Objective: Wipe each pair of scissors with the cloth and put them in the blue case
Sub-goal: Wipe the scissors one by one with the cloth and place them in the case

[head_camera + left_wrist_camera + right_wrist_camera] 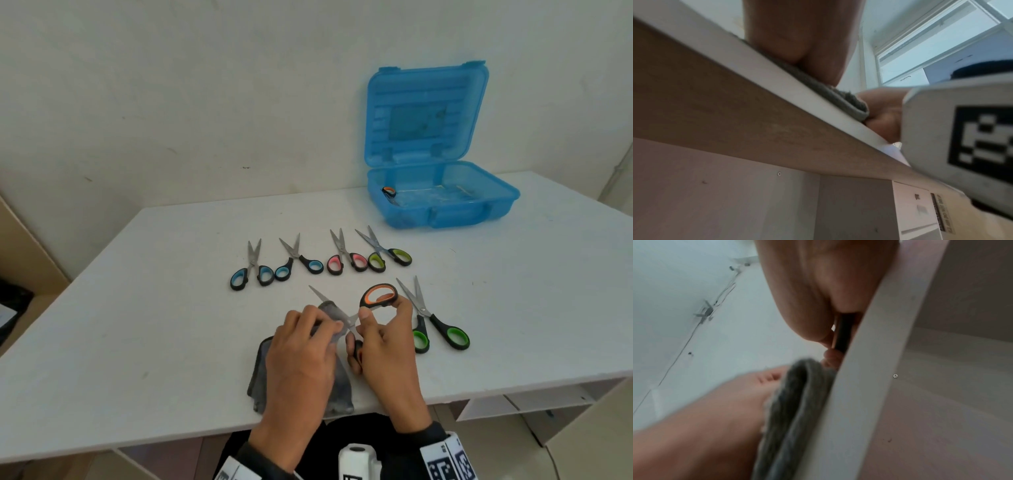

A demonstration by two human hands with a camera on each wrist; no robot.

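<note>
Near the table's front edge my right hand (380, 332) grips the orange-handled scissors (378, 295), blades spread open. My left hand (308, 335) pinches the grey cloth (260, 373) around one blade; the other blade sticks out to the upper left. The cloth (793, 410) hangs over the table edge in the right wrist view, beside the black handle (842, 331). The blue case (442, 205) stands open at the back right with one pair of orange-handled scissors (388, 192) inside. Several more scissors lie in a row: two blue pairs (251, 270) (298, 263), a pink pair (344, 262), a yellow-green pair (387, 255).
A green-handled pair (435, 325) lies just right of my right hand. The white table (137, 308) meets the wall at the back. Shelves under the table show at the right. The left wrist view shows the table's underside and the cloth (849, 104) on its edge.
</note>
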